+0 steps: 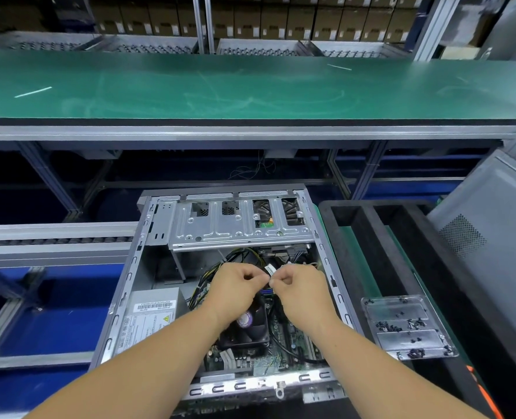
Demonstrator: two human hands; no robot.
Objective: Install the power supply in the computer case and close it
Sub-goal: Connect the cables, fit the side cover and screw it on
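An electronics assembly line in a factory is shown: a long green-matted workbench [250,86] on aluminium framing, roller conveyors [54,240], and stacked cartons [281,22] shelved at the far side

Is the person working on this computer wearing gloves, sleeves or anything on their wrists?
No. The left hand and right hand are both bare, with no gloves. Both forearms are uncovered as far as the picture shows, with no sleeve edge in view. No watch, wrist strap, ring or marking is visible on either arm.
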